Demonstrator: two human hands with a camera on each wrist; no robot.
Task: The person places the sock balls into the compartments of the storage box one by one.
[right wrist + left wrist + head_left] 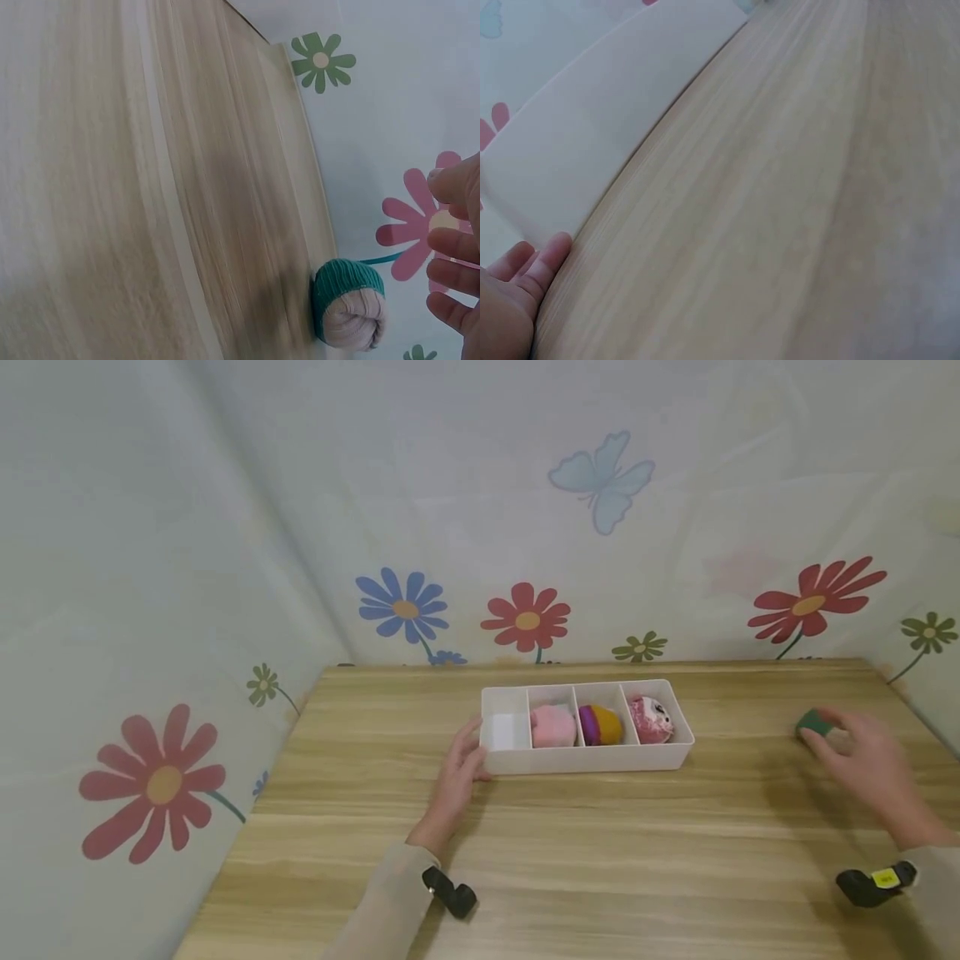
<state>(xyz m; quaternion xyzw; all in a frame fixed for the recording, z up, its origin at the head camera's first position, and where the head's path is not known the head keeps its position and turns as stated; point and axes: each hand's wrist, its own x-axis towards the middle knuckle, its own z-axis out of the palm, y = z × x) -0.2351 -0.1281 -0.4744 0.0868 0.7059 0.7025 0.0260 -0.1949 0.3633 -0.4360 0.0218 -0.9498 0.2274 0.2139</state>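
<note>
Green sock roll [346, 304], seemingly just beyond right grip [870, 760]

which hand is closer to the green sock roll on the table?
Right. The right hand hovers beside the green sock roll, fingers open, not gripping it. The left hand rests against the white tray, far across the table.

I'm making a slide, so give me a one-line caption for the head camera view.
Left hand rests against the end of a white divided tray holding three rolled socks, while the right hand reaches for a green sock roll.
</note>
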